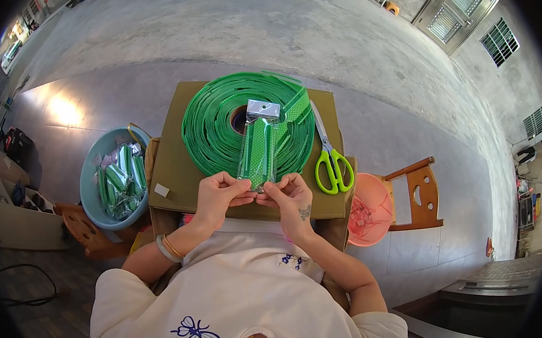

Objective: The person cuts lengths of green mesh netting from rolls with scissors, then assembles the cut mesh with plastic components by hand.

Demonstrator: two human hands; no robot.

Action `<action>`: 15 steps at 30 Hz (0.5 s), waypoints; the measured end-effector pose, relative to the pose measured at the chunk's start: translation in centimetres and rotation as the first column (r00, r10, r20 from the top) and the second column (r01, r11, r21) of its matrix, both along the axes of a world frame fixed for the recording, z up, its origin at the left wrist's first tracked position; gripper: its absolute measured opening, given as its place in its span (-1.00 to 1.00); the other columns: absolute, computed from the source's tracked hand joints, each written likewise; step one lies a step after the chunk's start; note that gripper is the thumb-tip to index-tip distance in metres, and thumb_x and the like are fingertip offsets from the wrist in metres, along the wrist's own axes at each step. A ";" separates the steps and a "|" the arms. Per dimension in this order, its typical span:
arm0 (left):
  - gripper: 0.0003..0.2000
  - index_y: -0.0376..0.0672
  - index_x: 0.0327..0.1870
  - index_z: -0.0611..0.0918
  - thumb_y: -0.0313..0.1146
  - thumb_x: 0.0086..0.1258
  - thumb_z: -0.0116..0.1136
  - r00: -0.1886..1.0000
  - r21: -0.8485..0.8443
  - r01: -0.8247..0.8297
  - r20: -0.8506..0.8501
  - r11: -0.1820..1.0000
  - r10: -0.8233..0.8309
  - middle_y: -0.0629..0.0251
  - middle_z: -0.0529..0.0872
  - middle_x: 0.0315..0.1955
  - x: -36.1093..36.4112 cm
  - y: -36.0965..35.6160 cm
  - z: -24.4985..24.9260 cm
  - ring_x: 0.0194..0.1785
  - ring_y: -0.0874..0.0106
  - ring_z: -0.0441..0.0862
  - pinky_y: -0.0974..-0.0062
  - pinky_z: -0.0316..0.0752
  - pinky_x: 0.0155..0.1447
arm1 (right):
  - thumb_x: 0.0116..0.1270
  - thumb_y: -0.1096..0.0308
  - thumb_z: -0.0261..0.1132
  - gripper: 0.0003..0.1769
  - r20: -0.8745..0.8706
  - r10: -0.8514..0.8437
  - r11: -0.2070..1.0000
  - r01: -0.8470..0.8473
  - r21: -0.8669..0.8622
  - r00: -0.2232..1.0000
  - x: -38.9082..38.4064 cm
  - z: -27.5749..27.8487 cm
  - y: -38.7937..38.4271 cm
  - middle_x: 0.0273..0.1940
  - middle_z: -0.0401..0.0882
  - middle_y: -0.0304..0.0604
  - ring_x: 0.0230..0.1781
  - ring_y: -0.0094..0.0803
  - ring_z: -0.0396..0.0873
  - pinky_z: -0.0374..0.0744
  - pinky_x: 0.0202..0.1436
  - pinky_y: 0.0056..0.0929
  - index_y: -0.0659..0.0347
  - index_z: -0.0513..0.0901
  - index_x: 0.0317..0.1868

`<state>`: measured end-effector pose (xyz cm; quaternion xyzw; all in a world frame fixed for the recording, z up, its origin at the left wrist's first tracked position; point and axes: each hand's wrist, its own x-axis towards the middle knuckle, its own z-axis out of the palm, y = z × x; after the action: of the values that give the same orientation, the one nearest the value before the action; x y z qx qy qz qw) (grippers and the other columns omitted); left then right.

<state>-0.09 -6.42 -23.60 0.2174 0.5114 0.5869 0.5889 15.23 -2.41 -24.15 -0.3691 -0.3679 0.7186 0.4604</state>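
A clear plastic packet (259, 149) with a silvery header and green dotted ribbon inside lies over the front of a large ribbon roll (211, 127). My left hand (222, 194) pinches the packet's lower left corner. At its lower right corner, my right hand (289, 201) has thumb and fingers closed on the same edge. The green roll lies flat on an olive-brown board (172, 187), and its loose ribbon end (297, 107) sticks out at the upper right. Scissors (331, 164) with lime-green handles rest right of the roll, blades pointing away from me.
On my left, a blue basin (87, 187) holds several filled green packets (119, 180). A pink basin (382, 189) with reddish strips stands on my right, beside a wooden chair (423, 195). A small white piece (161, 190) lies at the board's left edge.
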 end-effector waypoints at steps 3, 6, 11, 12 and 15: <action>-0.88 -0.26 -0.46 0.49 -0.52 0.23 0.18 1.000 -0.002 -0.007 -0.003 1.000 0.007 0.12 0.66 -0.46 0.0 0.0 0.0 -0.38 0.35 0.69 0.51 0.66 -0.27 | 0.22 0.54 0.23 -0.86 -0.022 -0.010 1.000 0.010 0.013 1.000 -0.1 0.0 -0.2 -0.41 0.55 -0.12 -0.41 -0.40 0.62 0.67 -0.25 -0.45 0.27 0.39 -0.37; -0.88 -0.25 -0.47 0.49 -0.52 0.23 0.19 1.000 -0.012 -0.012 -0.004 1.000 0.012 0.13 0.66 -0.46 0.1 0.0 0.1 -0.40 0.35 0.69 0.50 0.66 -0.28 | 0.25 0.54 0.20 -0.91 -0.003 -0.008 0.999 0.008 0.037 1.000 -0.2 -0.5 -0.3 -0.38 0.56 -0.09 -0.40 -0.39 0.62 0.67 -0.22 -0.46 0.37 0.47 -0.27; -0.87 -0.25 -0.48 0.48 -0.52 0.22 0.19 1.000 -0.005 -0.014 -0.022 1.000 0.014 0.14 0.65 -0.47 0.1 0.0 0.1 -0.41 0.36 0.69 0.49 0.66 -0.29 | 0.28 0.53 0.16 -0.66 0.057 0.000 1.000 -0.001 0.010 0.998 -0.3 -0.6 -0.6 -0.34 0.57 -0.08 -0.38 -0.38 0.62 0.67 -0.19 -0.46 0.45 0.44 0.06; -0.87 -0.25 -0.48 0.48 -0.52 0.22 0.19 0.999 -0.001 -0.015 -0.028 1.000 0.015 0.14 0.65 -0.47 0.1 0.0 0.1 -0.41 0.36 0.69 0.49 0.66 -0.29 | 0.29 0.52 0.15 -0.62 0.060 -0.002 1.000 0.001 0.020 0.998 -0.3 -0.8 -0.6 -0.34 0.57 -0.08 -0.36 -0.37 0.62 0.67 -0.19 -0.45 0.44 0.40 0.12; -0.86 -0.26 -0.49 0.47 -0.52 0.23 0.19 0.998 0.025 -0.008 -0.066 1.000 0.010 0.14 0.65 -0.47 0.1 0.1 -0.3 -0.41 0.37 0.68 0.49 0.66 -0.29 | 0.32 0.49 0.12 -0.60 0.043 -0.065 0.993 0.061 0.096 0.997 -0.5 -1.0 -0.9 -0.33 0.56 -0.07 -0.32 -0.36 0.62 0.67 -0.19 -0.42 0.47 0.35 0.14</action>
<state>-0.01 -6.29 -23.93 0.2418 0.5244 0.5884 0.5660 14.76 -3.36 -25.14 -0.3746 -0.4003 0.6768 0.4914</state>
